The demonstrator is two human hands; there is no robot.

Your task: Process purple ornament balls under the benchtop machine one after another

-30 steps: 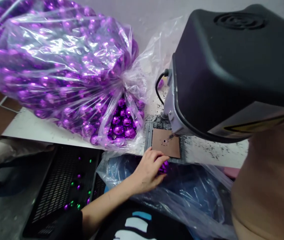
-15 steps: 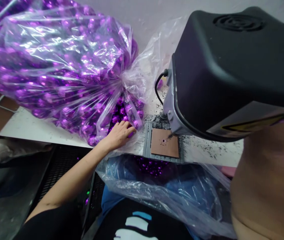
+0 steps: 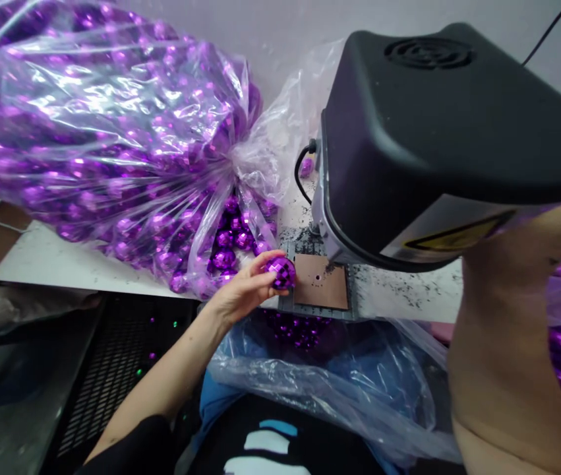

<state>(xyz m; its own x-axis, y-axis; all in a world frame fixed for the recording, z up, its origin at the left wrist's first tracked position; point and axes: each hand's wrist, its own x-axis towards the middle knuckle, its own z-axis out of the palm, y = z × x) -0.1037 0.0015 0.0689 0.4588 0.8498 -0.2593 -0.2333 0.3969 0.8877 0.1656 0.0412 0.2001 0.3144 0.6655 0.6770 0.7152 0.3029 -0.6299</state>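
Observation:
My left hand [image 3: 248, 290] holds a shiny purple faceted ball [image 3: 280, 272] between thumb and fingers, at the left edge of a brown square plate [image 3: 327, 293] with a small hole in it. The plate lies on a grey metal base under a black machine housing [image 3: 423, 125]. To the left, the opening of a big clear bag [image 3: 126, 132] shows more purple balls. On the right my arm reaches up behind the housing, which hides my right hand.
An open plastic bag [image 3: 310, 389] with purple balls lies over my lap, below the table edge. Dark shavings litter the white table [image 3: 393, 287]. More purple balls sit at the far right. A black cable loops beside the machine. A black crate [image 3: 107, 369] stands lower left.
My left hand has come out of the bag's opening and moved right to the plate, now with a purple ball in its fingers. The view has shifted slightly.

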